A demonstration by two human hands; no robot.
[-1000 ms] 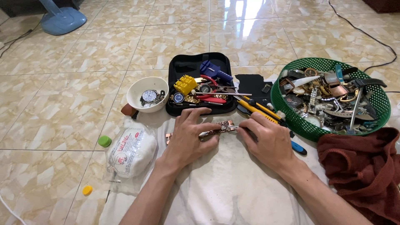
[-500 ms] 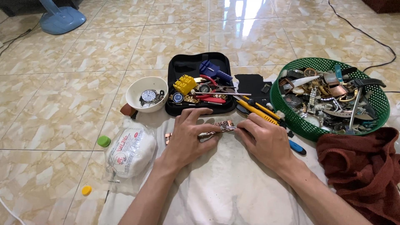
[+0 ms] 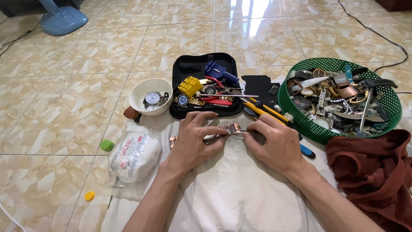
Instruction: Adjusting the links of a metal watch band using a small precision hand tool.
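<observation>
We pin metal watch bracelet (image 3: pixel 227 129) flat on white cloth (image 3: pixel 231 193), left hand (image 3: pixel 193 141) closed over it. Right hand (image 3: pixel 272 144) pinches thin tool (image 3: pixel 249 131) at end links. Bracelet looks light, floppy, slippery, so best held by edges near link being worked.

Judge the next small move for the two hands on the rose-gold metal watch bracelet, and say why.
Probably a gentle push of the thin metal tool into the link. The left hand pins the rose-gold metal watch bracelet flat on the white cloth, and the right hand already holds the tool's tip against the bracelet's end.
</observation>
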